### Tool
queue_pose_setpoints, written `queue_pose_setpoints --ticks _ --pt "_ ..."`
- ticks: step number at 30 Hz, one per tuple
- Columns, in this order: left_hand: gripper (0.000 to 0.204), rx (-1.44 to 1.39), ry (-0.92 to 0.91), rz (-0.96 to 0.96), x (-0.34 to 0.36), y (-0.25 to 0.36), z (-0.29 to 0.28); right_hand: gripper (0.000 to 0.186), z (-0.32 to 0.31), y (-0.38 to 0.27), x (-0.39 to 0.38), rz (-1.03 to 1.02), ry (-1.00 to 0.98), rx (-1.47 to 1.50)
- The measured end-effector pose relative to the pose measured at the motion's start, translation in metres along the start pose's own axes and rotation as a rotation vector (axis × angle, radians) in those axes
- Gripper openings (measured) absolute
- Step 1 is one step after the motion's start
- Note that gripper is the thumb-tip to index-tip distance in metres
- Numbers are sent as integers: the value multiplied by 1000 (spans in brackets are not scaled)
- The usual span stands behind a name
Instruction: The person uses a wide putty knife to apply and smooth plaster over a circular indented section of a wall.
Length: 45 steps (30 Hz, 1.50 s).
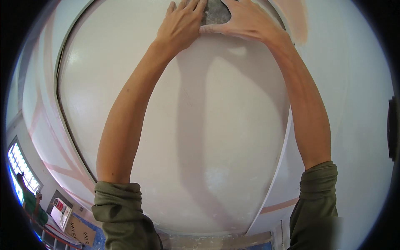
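Observation:
A white panel (231, 125) with a dark gap along its curved-looking left edge fills the middle, shadowed by my arms. At its top, a dark grey mottled patch or sheet (216, 12) shows between my hands, partly hidden and cut off by the frame. My left hand (181, 23) lies over the panel left of this patch, fingers stretched out and slightly apart. My right hand (246, 23) is on the patch's right, open, its thumb stretched leftward under the patch toward my left hand; its other fingertips are out of frame or hidden.
White boards with pinkish filler stripes (58, 168) surround the panel. At lower left are a window (23, 164), a person in green (31, 208), cardboard (79, 231), a white board bearing a can (58, 214), and part of a ladder. A dark object (391, 129) sits at the right rim.

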<state>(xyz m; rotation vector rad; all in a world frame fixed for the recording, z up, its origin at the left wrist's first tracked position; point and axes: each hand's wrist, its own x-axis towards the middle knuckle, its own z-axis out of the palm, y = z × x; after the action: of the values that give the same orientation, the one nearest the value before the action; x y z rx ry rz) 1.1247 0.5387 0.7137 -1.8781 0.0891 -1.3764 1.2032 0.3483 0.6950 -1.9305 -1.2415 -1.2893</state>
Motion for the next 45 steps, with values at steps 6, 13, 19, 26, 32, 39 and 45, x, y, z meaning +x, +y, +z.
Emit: queue_pose_setpoints --ticks 6,13,19,26,32,39,45 --pt "84 11 50 16 1 -17 -1 123 -11 -17 8 -12 -3 57" --pt "76 51 79 2 20 -40 2 117 -3 -10 49 -134 135 -25" --pt "63 33 135 86 19 -22 2 114 -4 7 38 -122 162 -97" --pt "61 -37 118 35 22 -30 -4 107 -32 -13 41 -78 0 -74" --pt "58 -46 124 -8 32 -19 -3 105 -29 5 55 -159 114 -96" --pt "57 -44 138 -20 32 -24 7 105 -23 5 51 -161 150 -68" --pt "56 -17 199 -82 48 -31 10 103 -62 -13 60 -66 -104 -127"
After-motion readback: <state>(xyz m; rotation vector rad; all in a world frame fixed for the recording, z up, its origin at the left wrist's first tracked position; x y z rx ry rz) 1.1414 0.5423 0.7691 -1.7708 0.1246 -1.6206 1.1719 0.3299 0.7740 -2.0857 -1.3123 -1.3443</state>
